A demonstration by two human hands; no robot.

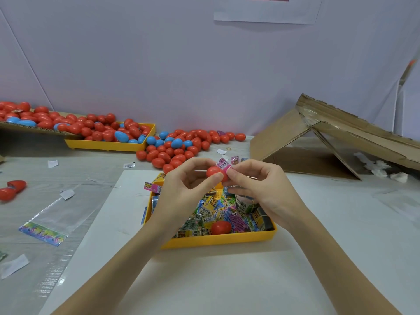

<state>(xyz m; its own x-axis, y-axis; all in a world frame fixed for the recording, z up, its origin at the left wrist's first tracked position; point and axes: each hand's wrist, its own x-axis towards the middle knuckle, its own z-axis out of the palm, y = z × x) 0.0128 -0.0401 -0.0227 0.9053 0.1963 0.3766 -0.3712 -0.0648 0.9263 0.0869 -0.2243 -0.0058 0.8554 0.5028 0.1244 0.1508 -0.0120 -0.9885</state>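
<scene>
left hand (188,178) gripping red egg half (213,172), right hand (259,183) pinching pink packet (223,165), above yellow tray (218,239)

The left hand (184,189) and right hand (268,192) are bare, forearms bare too.

The yellow tray (218,239) is smooth plastic with a dull sheen. Above it the red egg (212,171) is glossy hard plastic, and the pink packet (223,165) touching it is shiny printed film — like the heaped packets (211,208) inside the tray. Under the tray lies a white sheet (227,280), smooth and matt. Left of the tray a clear bag (63,210) is thin glossy plastic. Behind the tray the loose eggs (179,151) gleam; to its right the cardboard box (284,130) is rough, matt and torn-edged.
</scene>
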